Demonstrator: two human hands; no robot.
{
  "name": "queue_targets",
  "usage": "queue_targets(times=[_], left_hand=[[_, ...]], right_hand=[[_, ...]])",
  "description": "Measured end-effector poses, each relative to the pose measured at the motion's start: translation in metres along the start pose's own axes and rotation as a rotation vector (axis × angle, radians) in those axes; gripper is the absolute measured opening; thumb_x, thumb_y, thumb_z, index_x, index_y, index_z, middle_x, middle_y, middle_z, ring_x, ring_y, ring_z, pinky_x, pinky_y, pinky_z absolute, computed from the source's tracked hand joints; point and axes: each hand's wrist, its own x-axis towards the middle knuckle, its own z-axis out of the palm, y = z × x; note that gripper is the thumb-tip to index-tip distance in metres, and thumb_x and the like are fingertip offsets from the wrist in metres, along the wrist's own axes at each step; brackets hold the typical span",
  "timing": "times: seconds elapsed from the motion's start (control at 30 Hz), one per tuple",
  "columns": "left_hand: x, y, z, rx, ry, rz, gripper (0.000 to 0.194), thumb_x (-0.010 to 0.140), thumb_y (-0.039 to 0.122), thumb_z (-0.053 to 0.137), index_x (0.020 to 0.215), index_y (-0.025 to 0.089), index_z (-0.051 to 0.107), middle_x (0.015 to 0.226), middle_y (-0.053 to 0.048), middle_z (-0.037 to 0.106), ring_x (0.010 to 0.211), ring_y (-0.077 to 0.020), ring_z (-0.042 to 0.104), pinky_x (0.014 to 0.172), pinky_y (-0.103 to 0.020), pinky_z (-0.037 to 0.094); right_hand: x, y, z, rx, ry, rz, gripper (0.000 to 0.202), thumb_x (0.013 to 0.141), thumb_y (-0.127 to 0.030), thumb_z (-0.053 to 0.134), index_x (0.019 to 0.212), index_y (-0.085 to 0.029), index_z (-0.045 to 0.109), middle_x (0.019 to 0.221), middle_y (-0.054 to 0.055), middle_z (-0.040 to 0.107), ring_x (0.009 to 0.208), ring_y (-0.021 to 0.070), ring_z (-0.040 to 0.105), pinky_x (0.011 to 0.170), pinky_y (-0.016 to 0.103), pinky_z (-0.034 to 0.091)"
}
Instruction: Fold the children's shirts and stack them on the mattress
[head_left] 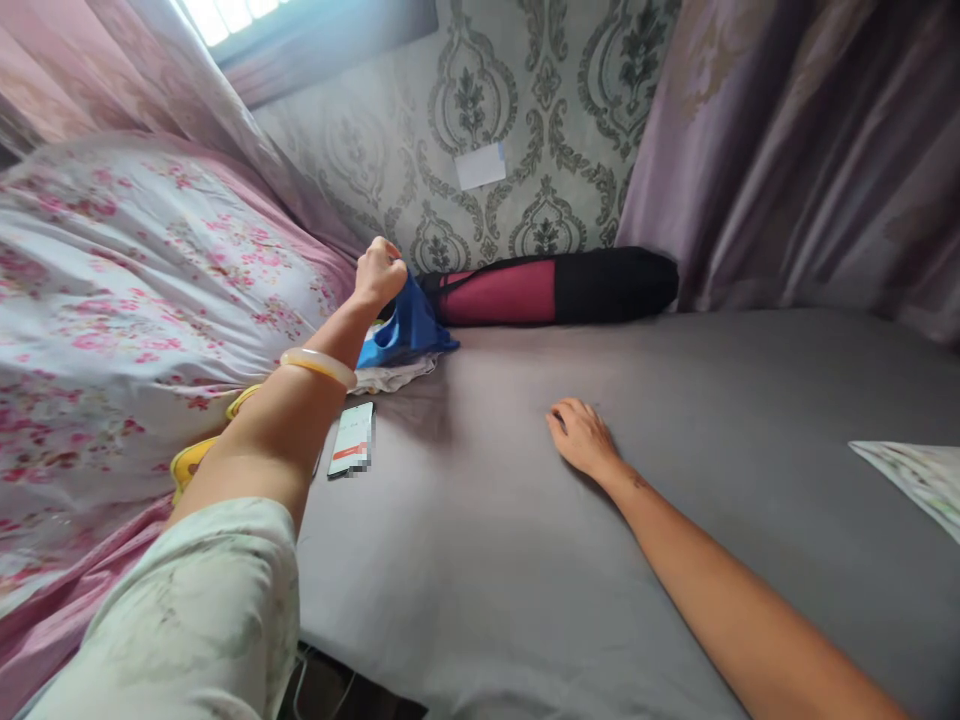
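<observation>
My left hand, with a pale bangle on the forearm, is closed on a blue cloth at the back left of the grey sheet. The cloth hangs down from my fingers onto a folded white cloth. Near the middle of the sheet rests my right hand, its fingers curled down against the surface. Whether anything is under those fingers is hidden. A phone with a lit screen lies on the sheet beside my left forearm.
Against the patterned wall lies a long red and black bag. Floral bedding is heaped at the left, with yellow items by its edge. A patterned cloth lies at the right. Curtains hang at both sides.
</observation>
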Motion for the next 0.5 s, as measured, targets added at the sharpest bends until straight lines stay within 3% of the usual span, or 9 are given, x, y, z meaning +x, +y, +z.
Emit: queue_targets(times=[0.13, 0.23, 0.5], left_hand=[[-0.004, 0.045, 0.013, -0.426, -0.061, -0.158, 0.027, 0.075, 0.021, 0.055, 0.101, 0.017, 0.060, 0.066, -0.002, 0.059, 0.069, -0.0204, 0.066, 0.064, -0.031, 0.051], [-0.017, 0.077, 0.022, -0.650, -0.126, -0.207, 0.027, 0.070, 0.017, 0.055, 0.096, 0.017, 0.062, 0.062, -0.001, 0.059, 0.060, -0.0181, 0.065, 0.054, -0.026, 0.049], [-0.060, 0.140, 0.049, -0.913, -0.288, -0.141, 0.020, 0.072, 0.015, 0.057, 0.091, 0.013, 0.063, 0.069, -0.003, 0.065, 0.062, -0.0142, 0.067, 0.060, -0.025, 0.055]], right_hand=[[0.003, 0.002, -0.002, 0.173, 0.056, 0.019, 0.026, 0.092, -0.026, 0.045, 0.106, -0.019, 0.066, 0.111, 0.011, 0.067, 0.098, 0.0222, 0.061, 0.090, 0.036, 0.045], [0.009, 0.001, -0.010, 0.358, 0.109, 0.105, 0.025, 0.089, -0.024, 0.047, 0.102, -0.018, 0.067, 0.104, 0.011, 0.070, 0.088, 0.0199, 0.065, 0.086, 0.035, 0.048], [0.023, -0.001, -0.047, 0.848, 0.250, 0.277, 0.023, 0.086, -0.035, 0.050, 0.095, -0.020, 0.066, 0.096, 0.009, 0.072, 0.082, 0.0193, 0.068, 0.079, 0.036, 0.053]])
